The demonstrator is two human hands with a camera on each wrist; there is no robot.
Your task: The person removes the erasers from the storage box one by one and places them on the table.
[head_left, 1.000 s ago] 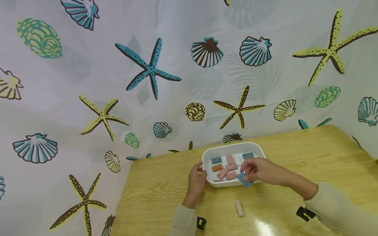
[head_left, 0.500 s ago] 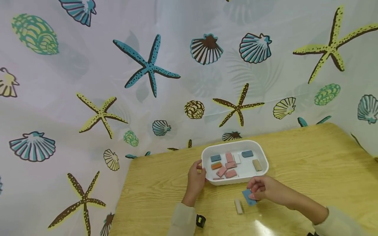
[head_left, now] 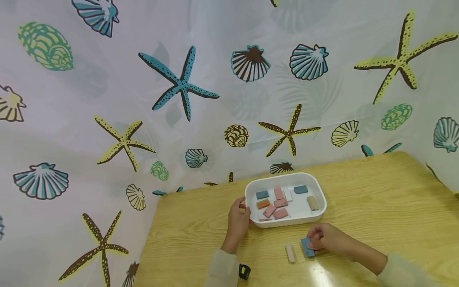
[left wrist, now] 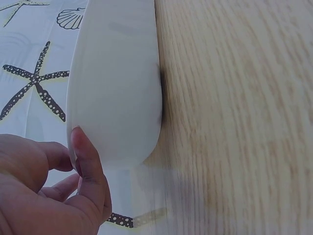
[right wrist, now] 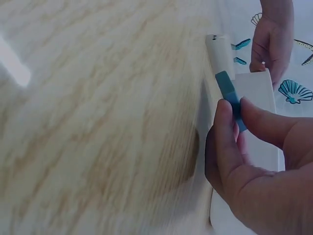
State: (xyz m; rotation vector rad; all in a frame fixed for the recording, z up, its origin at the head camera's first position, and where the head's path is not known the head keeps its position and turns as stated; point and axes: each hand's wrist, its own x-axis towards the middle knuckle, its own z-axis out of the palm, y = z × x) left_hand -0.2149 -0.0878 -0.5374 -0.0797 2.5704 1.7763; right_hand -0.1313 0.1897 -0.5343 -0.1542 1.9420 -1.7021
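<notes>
Blue block (head_left: 306, 246) pinched in right hand (head_left: 324, 240) fingers, low over table (head_left: 376, 199) beside white block (head_left: 290, 252); left hand (head_left: 238, 219) grips tray (head_left: 320, 193) rim, steadying.

A pale wooden table (head_left: 376, 191) stands against a white curtain printed with starfish and seashells (head_left: 179, 83). On the tabletop lies a small whitish rectangular block (head_left: 290, 252).

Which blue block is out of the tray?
The blue block pinched by the right hand on the table; the other two lie inside the tray.
</notes>
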